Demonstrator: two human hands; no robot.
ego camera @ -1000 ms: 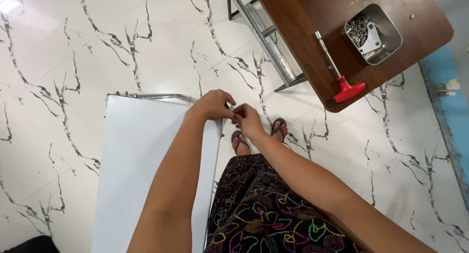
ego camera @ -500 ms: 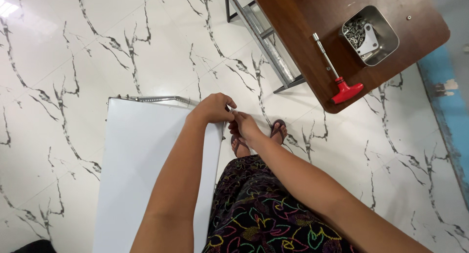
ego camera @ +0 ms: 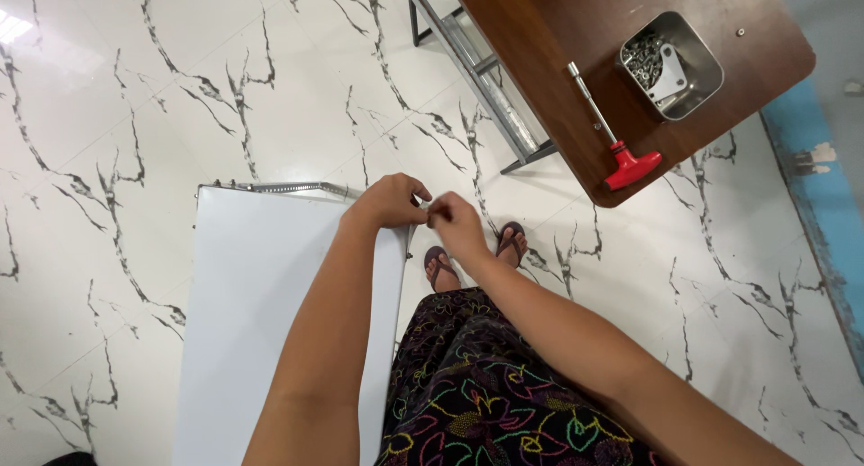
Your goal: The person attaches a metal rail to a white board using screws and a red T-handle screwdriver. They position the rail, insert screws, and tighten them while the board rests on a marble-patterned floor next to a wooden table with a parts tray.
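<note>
I am standing over a white panel [ego camera: 270,322] that is lying flat below me, its long axis running from six o'clock up toward twelve, with a metal rail [ego camera: 279,188] along its far edge. My left hand [ego camera: 389,201] is curling over the panel's far right corner, fingers closed tight on something small there; I cannot tell what it is, since my knuckles are hiding it. My right hand [ego camera: 456,225] is meeting it from three o'clock, fingertips pinched narrow and touching the left hand's fingers right at that corner. The left hand is sitting nearer the panel, resting over its edge, while the right is hanging just beside it above the marble floor [ego camera: 135,97]. Up at two o'clock, well apart, a red-handled T-wrench [ego camera: 617,133] and a steel tray of screws [ego camera: 670,64] are lying on a brown table [ego camera: 558,25].
</note>
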